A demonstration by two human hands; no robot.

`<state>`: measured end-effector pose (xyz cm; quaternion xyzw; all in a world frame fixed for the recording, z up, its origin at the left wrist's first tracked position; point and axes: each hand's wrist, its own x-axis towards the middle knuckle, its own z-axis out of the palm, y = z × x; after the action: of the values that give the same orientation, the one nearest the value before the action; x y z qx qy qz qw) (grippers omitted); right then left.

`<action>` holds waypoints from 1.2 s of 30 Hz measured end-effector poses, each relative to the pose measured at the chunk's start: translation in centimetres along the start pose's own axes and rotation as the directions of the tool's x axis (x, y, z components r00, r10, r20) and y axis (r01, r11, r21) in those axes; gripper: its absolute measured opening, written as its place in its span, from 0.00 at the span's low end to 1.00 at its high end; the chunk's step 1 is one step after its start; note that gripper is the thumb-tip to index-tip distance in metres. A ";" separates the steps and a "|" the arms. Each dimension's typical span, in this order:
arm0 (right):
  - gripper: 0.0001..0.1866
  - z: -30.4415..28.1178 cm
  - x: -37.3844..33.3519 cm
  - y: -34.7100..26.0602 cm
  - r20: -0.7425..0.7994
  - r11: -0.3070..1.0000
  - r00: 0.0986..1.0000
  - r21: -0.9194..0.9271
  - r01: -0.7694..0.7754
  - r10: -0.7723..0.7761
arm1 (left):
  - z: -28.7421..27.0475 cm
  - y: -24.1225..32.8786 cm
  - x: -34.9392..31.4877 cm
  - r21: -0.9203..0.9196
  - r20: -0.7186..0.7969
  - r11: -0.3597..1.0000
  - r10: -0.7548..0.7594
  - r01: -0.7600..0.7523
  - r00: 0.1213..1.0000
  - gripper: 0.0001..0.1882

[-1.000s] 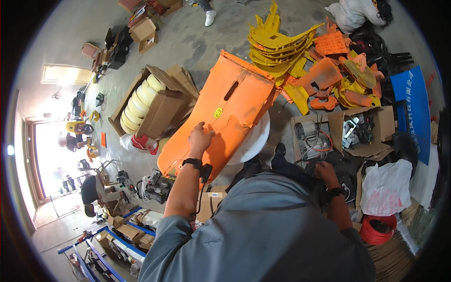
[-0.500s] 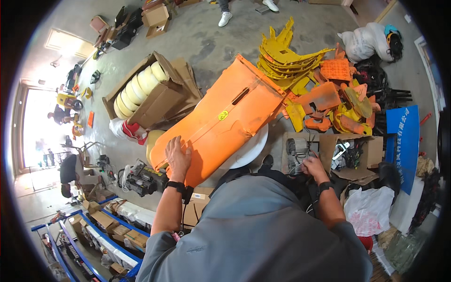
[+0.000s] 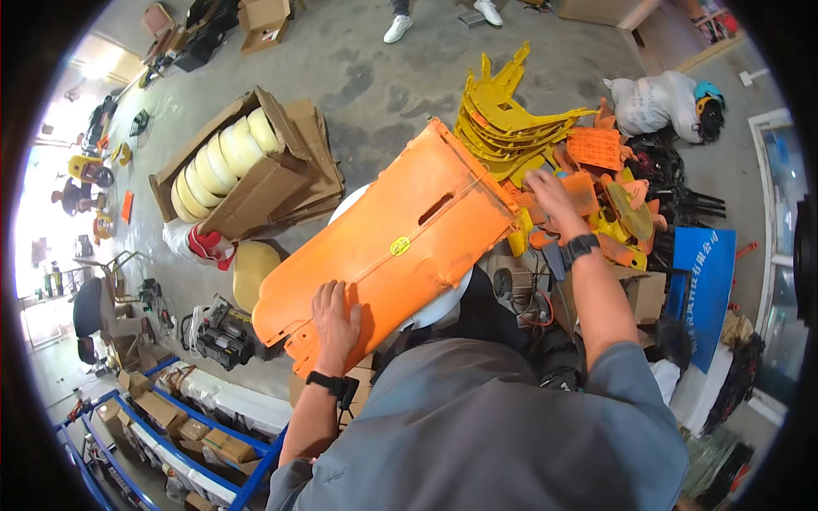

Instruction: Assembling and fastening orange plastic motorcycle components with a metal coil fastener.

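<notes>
While the L hand (image 3: 336, 328) lies palm-down and flat, thumb out, on the near end of the big orange panel (image 3: 383, 255), it's not gripping anything afaict. Panel's lying diagonally, partly over a white round thing (image 3: 436, 310). R hand (image 3: 554, 202) is out near the panel's far R corner, fingers half curled, can't tell if it's got smth. Past that: cardboard box (image 3: 271, 192) w/ cream discs (image 3: 223, 162) off to the L, stacked yellow parts (image 3: 507, 112), then white shoes (image 3: 398, 29) way back.
</notes>
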<state>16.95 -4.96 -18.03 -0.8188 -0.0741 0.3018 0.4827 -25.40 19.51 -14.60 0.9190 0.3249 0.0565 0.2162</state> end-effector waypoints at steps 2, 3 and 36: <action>0.25 2.2 5.3 -1.0 0.088 0.997 0.996 -0.066 0.025 -0.019 | 0.4 1.3 0.8 0.018 0.001 0.999 -0.046 0.046 0.999 0.28; 0.25 3.2 7.8 -1.3 0.147 0.994 0.989 -0.101 0.046 -0.031 | 0.5 2.0 1.3 0.034 -0.005 0.996 -0.085 0.085 0.996 0.29; 0.14 -2.8 16.5 -7.1 0.241 0.448 0.941 0.887 -0.114 -0.236 | 2.5 6.3 5.4 0.249 0.135 0.895 -0.410 0.369 0.902 0.27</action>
<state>33.04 3.46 -18.08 -0.3768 -0.0143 0.4100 0.8304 -16.97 17.65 -14.30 0.8541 0.4858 -0.1090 0.1504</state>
